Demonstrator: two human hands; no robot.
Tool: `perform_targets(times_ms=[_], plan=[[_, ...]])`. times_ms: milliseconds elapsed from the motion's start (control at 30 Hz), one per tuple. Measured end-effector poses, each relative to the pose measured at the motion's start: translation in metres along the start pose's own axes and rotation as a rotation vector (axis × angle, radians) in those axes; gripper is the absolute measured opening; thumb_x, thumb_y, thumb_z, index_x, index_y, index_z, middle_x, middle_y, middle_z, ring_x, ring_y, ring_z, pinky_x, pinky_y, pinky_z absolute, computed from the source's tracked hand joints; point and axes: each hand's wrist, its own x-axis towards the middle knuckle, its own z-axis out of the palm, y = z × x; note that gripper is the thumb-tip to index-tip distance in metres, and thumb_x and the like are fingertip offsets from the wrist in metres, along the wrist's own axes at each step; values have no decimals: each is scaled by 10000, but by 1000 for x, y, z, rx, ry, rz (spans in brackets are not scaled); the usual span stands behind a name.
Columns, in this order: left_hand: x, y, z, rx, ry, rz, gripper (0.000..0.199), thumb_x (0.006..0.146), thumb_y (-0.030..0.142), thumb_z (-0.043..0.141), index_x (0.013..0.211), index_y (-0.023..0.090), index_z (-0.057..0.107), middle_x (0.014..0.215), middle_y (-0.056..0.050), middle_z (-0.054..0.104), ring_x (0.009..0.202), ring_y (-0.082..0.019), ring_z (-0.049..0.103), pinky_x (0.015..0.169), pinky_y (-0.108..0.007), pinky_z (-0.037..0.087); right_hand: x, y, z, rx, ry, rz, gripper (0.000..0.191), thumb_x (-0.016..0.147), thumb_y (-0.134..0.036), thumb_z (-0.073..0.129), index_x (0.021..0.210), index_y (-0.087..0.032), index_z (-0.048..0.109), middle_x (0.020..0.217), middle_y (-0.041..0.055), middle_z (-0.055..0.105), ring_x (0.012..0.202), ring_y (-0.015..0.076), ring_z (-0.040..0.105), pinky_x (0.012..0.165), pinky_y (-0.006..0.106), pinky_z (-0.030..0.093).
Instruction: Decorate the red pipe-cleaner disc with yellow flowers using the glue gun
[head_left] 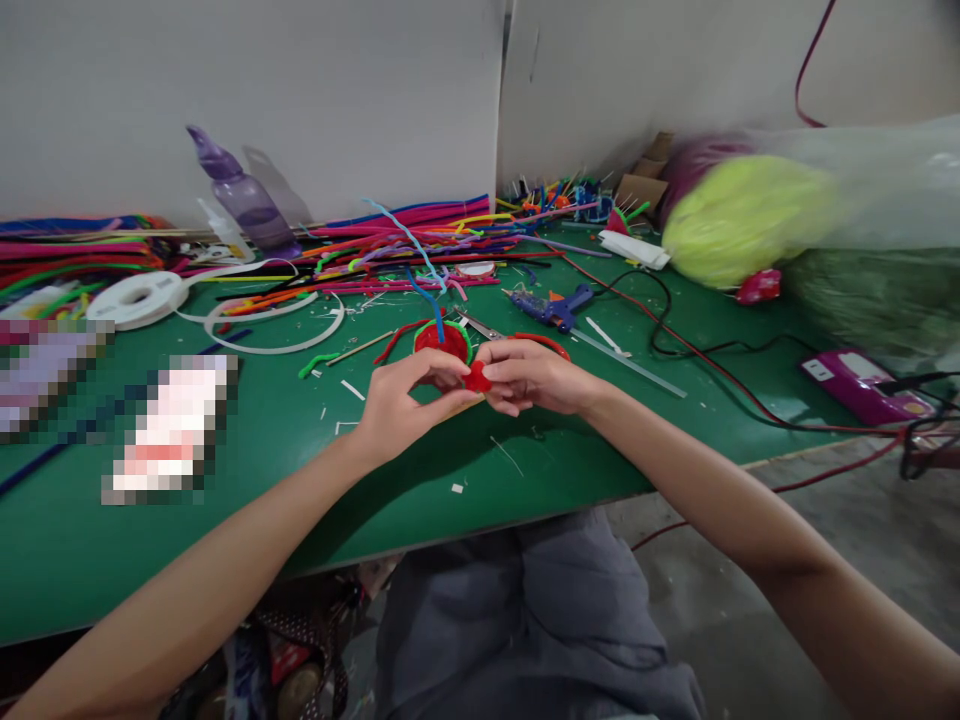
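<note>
Between both hands is a small red fuzzy piece [477, 377], pinched from either side above the green table [420, 470]. My left hand [409, 400] grips its left side with thumb and forefinger. My right hand [529, 375] holds its right side, the other fingers curled below. Just behind my left hand lies a round red piece with a green rim [442, 341], and a blue stem stands up from it. Scissors [480, 325] lie behind the hands, partly hidden. A red pipe cleaner [544, 343] curves behind my right hand.
A blue glue gun [559, 307] with a cable lies right of centre. Many coloured pipe cleaners [420, 235], a purple bottle [251, 205] and a white ribbon roll [139, 298] are behind and left. A purple power strip [862, 385] and plastic bags [750, 215] are at right.
</note>
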Motion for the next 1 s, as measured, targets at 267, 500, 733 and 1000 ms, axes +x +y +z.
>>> perform_targets(times_ms=[267,500,733,1000], plan=[[3,5,2,-232,-28,-305,271,709,333,793,853,176,626,770,-10,691,644,-125,652,612,-251,550,1,0,3,-179,108,-110,189,858,-313,665,833,-154,568,586,-56,545,457,59,533,367,141,275],[5,-2,4,-436,-17,-363,315,672,270,823,880,176,606,812,-3,658,708,-118,632,555,-203,507,2,3,0,-175,122,-168,195,843,-290,680,784,-137,573,533,-71,504,433,51,503,359,147,255],[1,-3,9,-662,-25,-400,283,704,206,804,782,171,534,803,8,642,694,-85,589,622,-197,498,2,4,2,-134,38,-130,194,868,-304,654,828,-130,580,528,-51,545,420,42,458,372,149,252],[7,-7,3,-648,-59,-399,267,757,273,772,944,188,602,835,7,626,686,-91,581,662,-230,492,1,3,-1,-184,37,-144,201,879,-325,650,862,-138,578,546,-42,574,438,47,460,389,152,270]])
